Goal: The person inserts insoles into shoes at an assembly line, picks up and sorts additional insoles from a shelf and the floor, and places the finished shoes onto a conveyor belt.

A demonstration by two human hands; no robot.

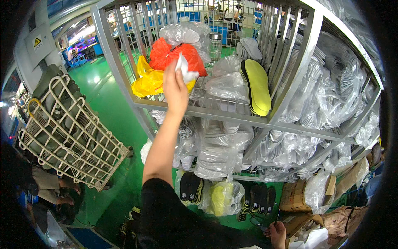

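Observation:
My left hand [175, 85] reaches up to the rack shelf, its fingers closed on a crumpled white tissue [185, 70]. Directly behind it sits a knotted red plastic bag [159, 57], with a yellow plastic bag [146, 79] to its left. At the lower right, my right hand [277, 230] is closed on what appears to be a pair of eyeglasses [258, 224], partly lost against the dark background. On the shelf to the right, a yellow-green insole [260, 89] with a black one behind it leans upright. A lidded glass jar [215, 46] stands farther back.
The grey metal rack [215, 114] holds many clear-bagged stacks of grey insoles [226, 151]. A wire cart [74, 133] with dark green pieces stands left on the green floor. Black insoles [190, 186] lie below the rack, and open cardboard boxes [295, 196] sit at lower right.

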